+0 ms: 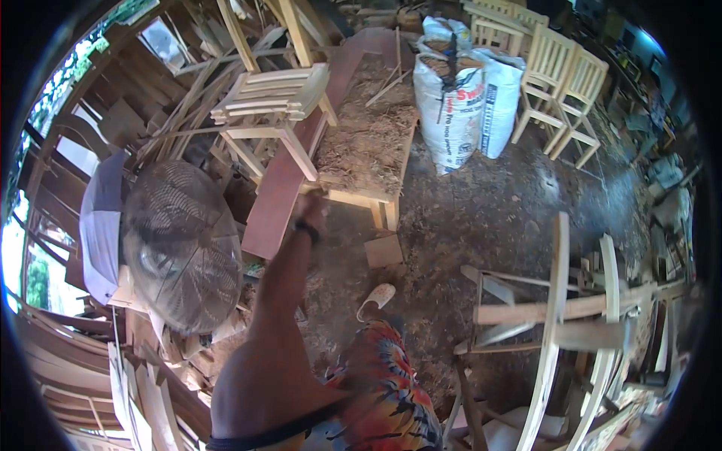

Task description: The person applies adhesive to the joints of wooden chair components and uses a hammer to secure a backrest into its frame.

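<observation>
My left arm reaches forward, a dark band round its wrist. My left hand (313, 210) is at the near left corner of a low wooden table (353, 197), just below a leg of an unfinished wooden chair (274, 94). The fingers are dark and blurred, so I cannot make out whether they touch the chair leg or the table edge. Wood shavings (365, 154) cover the tabletop. A long reddish-brown board (274, 218) slants along the table's left side. My right hand is out of view.
A large round fan (180, 248) stands at left. White sacks (449, 113) of shavings are beyond the table, with slatted chairs (553, 83) to their right. A wooden chair frame (553, 323) stands close at right. A square wood piece (383, 251) lies on the floor (481, 218).
</observation>
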Demonstrator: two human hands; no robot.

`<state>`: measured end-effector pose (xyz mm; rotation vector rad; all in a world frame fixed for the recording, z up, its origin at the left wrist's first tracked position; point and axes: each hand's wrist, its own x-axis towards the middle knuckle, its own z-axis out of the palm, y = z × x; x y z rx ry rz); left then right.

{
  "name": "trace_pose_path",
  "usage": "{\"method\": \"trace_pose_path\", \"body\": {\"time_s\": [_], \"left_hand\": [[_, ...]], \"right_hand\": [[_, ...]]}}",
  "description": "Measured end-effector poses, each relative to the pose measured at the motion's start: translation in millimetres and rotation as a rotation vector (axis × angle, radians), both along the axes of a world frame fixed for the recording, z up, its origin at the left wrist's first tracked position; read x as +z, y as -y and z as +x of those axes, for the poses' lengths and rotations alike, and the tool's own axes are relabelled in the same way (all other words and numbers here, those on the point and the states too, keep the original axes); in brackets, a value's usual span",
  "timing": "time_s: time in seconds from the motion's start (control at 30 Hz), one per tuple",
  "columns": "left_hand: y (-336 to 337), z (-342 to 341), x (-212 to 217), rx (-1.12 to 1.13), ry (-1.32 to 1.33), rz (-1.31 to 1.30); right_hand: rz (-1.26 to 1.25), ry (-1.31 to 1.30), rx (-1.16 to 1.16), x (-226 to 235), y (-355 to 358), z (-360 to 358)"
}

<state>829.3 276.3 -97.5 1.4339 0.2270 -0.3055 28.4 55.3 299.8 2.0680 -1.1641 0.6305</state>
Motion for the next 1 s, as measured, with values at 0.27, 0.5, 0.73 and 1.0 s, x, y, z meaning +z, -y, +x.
{"method": "trace_pose_path", "body": {"time_s": [0.27, 0.5, 0.73, 1.0], "left_hand": [[-58, 335, 103, 0.347, 0.167, -0.319], [-67, 481, 127, 0.365, -0.010, -0.417], [-78, 512, 111, 0.511, -0.043, -0.369], [-21, 403, 176, 0.165, 0.508, 0.808]], "right_hand": [[0.419, -0.032, 0.269, -72, 67, 226], [0.566, -0.054, 0.368, -96, 100, 307], [0.924, 0.114, 0.193, -123, 114, 397], [1.109, 0.240, 0.464, -180, 115, 378]]}}
